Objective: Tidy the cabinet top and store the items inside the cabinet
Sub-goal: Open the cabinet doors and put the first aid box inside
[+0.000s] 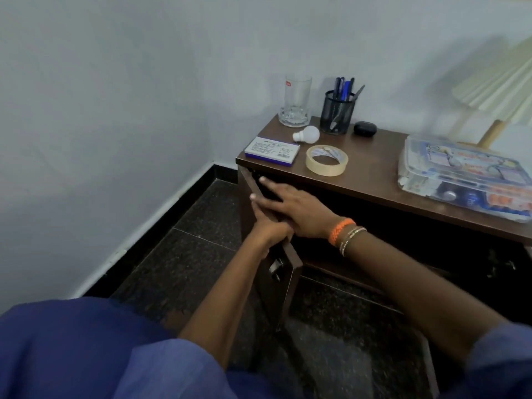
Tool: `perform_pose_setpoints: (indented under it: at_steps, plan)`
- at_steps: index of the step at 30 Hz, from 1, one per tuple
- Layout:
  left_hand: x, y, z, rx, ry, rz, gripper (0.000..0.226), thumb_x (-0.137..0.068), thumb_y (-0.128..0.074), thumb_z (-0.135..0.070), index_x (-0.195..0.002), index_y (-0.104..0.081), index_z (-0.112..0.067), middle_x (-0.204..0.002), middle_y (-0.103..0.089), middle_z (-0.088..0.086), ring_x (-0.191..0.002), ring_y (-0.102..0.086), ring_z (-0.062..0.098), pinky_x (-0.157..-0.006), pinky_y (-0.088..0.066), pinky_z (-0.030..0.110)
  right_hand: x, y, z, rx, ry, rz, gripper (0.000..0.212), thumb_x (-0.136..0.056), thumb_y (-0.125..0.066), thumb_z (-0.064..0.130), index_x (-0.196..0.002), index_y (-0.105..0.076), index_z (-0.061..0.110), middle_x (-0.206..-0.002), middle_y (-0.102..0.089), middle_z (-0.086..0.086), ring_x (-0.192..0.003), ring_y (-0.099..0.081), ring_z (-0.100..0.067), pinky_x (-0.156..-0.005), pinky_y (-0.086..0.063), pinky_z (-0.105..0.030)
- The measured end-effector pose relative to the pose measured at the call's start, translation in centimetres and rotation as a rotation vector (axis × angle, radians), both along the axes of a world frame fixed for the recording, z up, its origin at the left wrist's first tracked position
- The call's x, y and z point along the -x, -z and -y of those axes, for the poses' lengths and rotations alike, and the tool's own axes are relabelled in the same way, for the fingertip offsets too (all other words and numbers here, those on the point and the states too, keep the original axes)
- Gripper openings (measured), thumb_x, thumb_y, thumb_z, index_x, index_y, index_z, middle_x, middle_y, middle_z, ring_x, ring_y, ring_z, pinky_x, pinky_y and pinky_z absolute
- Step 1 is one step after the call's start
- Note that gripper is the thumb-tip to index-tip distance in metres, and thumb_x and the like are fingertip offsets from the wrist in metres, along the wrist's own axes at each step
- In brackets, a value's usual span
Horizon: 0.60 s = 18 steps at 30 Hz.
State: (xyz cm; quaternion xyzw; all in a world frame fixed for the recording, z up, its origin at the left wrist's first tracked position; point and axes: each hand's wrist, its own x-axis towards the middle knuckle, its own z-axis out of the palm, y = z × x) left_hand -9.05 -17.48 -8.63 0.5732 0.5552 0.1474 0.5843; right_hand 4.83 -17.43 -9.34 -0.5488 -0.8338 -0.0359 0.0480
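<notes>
Gripping the top edge of the open cabinet door (276, 272), my left hand (270, 226) has its fingers curled over the wood, close to the door's outer corner. My right hand (290, 208) lies flat along the same edge a little further in, fingers straight and pressed together, pointing toward the hinge side; orange and metal bracelets (344, 234) ring that wrist. The door stands swung out toward me, with a dark handle (275, 267) on its face just below my left hand. Behind it the cabinet interior (403, 234) is dark and I cannot tell what it holds.

Above, on the brown cabinet top (371, 165), the items wait: a white-and-purple box (272, 151) at the front left corner, a roll of masking tape (327, 160) just beside it, a white bulb (307, 135) lying behind those, a clear glass (296, 102) at the back corner, a black mesh pen holder (337, 112) full of pens, a small black case (365, 129), and a clear plastic box (463, 174) with printed packaging far right. A folding fan (501, 93) leans against the wall.
</notes>
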Motion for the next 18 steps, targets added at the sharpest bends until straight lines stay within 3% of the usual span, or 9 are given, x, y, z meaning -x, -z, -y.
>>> perform_pose_setpoints:
  at_steps: [2, 4, 5, 7, 9, 11, 15, 18]
  plan:
    - [1.3, -0.7, -0.8, 0.012, 0.055, -0.136, 0.114, -0.074, -0.062, 0.001, -0.144, 0.026, -0.02, -0.138, -0.038, 0.022, -0.119, -0.048, 0.032, -0.092, -0.05, 0.04, 1.2, -0.8, -2.7, 0.055, -0.163, 0.193, 0.09, -0.079, -0.067, 0.032, -0.151, -0.013, 0.033, -0.16, -0.01, -0.003, -0.147, -0.009, -0.024, -0.113, -0.023, -0.041]
    - [3.0, -1.4, -1.9, 0.023, 0.1, -0.25, 0.11, -0.071, -0.066, -0.002, -0.146, 0.013, -0.019, -0.133, -0.043, 0.02, -0.116, -0.05, 0.032, -0.094, -0.049, 0.043, 2.8, -1.6, -4.9, 0.032, -0.264, 0.248, 0.072, -0.075, -0.067, 0.031, -0.142, -0.04, 0.026, -0.152, -0.035, -0.003, -0.146, -0.017, -0.023, -0.117, -0.013, -0.044]
    - [4.0, -1.7, -2.2, 0.01, 0.126, -0.303, 0.106, -0.069, -0.068, -0.003, -0.147, 0.002, -0.018, -0.128, -0.046, 0.017, -0.113, -0.052, 0.031, -0.093, -0.05, 0.042, 3.8, -2.1, -5.6, 0.003, -0.315, 0.257, 0.062, -0.073, -0.068, 0.031, -0.132, -0.052, 0.022, -0.141, -0.049, -0.004, -0.141, -0.031, -0.023, -0.117, -0.016, -0.043]
    - [6.2, -2.6, -3.0, -0.046, 0.196, -0.397, 0.087, -0.068, -0.07, -0.003, -0.141, -0.024, -0.015, -0.116, -0.05, 0.012, -0.104, -0.054, 0.027, -0.085, -0.05, 0.038, 5.7, -2.5, -6.7, -0.02, -0.354, 0.207, 0.045, -0.071, -0.068, 0.035, -0.112, -0.064, 0.017, -0.114, -0.064, -0.003, -0.116, -0.053, -0.02, -0.109, -0.036, -0.041]
    - [8.5, -3.4, -4.0, -0.121, 0.249, -0.506, 0.063, -0.071, -0.07, -0.003, -0.128, -0.043, -0.01, -0.112, -0.052, 0.01, -0.101, -0.055, 0.027, -0.081, -0.049, 0.035, 7.7, -2.3, -7.4, 0.001, -0.309, 0.095, 0.04, -0.069, -0.07, 0.042, -0.097, -0.065, 0.014, -0.099, -0.061, -0.001, -0.096, -0.055, -0.017, -0.083, -0.05, -0.038]
    - [10.7, -3.6, -5.3, -0.181, 0.228, -0.601, 0.055, -0.073, -0.07, -0.005, -0.124, -0.051, -0.012, -0.12, -0.054, 0.011, -0.106, -0.056, 0.028, -0.082, -0.048, 0.035, 9.5, -1.6, -8.1, -0.005, -0.245, 0.005, 0.046, -0.066, -0.073, 0.051, -0.091, -0.063, 0.014, -0.095, -0.058, -0.002, -0.09, -0.05, -0.016, -0.07, -0.049, -0.034]
    - [14.4, -2.9, -7.8, -0.243, -0.008, -0.551, 0.055, -0.068, -0.069, 0.001, -0.117, -0.063, -0.022, -0.116, -0.064, 0.007, -0.104, -0.06, 0.027, -0.088, -0.051, 0.033, 12.3, -0.2, -9.9, -0.091, -0.105, -0.101, 0.054, -0.062, -0.076, 0.058, -0.089, -0.06, 0.013, -0.093, -0.056, -0.002, -0.085, -0.046, -0.016, -0.066, -0.04, -0.029]
    - [15.4, -2.3, -9.2, -0.216, -0.061, -0.41, 0.051, -0.066, -0.067, 0.009, -0.108, -0.067, -0.019, -0.098, -0.064, 0.005, -0.093, -0.058, 0.022, -0.08, -0.049, 0.028, 12.7, 0.3, -10.6, -0.152, -0.065, -0.162, 0.052, -0.062, -0.075, 0.058, -0.087, -0.059, 0.015, -0.09, -0.055, 0.0, -0.08, -0.04, -0.011, -0.067, -0.028, -0.024]
